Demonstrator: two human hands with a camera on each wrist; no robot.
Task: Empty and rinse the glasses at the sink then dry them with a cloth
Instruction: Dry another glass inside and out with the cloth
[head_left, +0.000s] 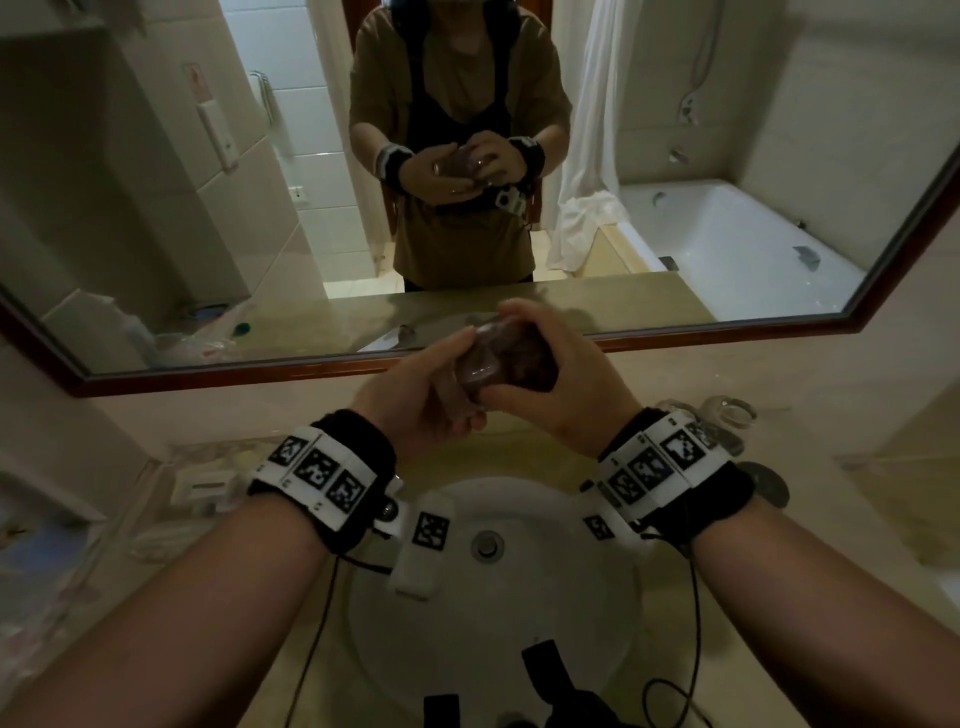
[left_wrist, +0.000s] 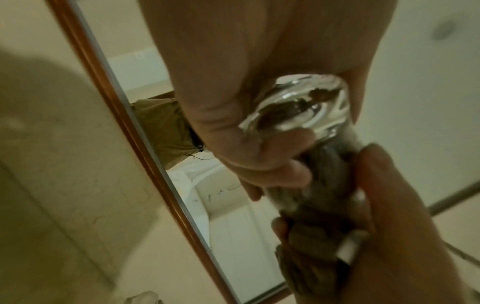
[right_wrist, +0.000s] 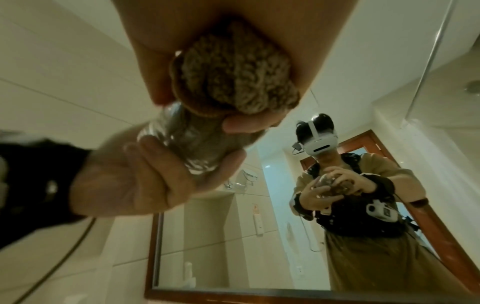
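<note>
The left hand (head_left: 415, 395) gripped the glass (head_left: 498, 358) above the sink (head_left: 597, 613); the right hand (head_left: 566, 379) held a brown cloth (right_wrist: 233, 82) stuffed inside. Probably still wet, the glass could slip during twisting.

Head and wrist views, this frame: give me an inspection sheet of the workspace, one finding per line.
Surface: beige stone counter around a white sink, basin dry-looking.
Job's things: glass held above the sink, brown cloth stuffed into it; more glassware on the counter at right.
Clutter: small packets left of the sink.
Hands: left hand grips the glass base; right hand grips the cloth.
Cables: black wires hang from both wristbands.
Surroundings: wood-framed mirror reflecting bathtub and curtain.
</note>
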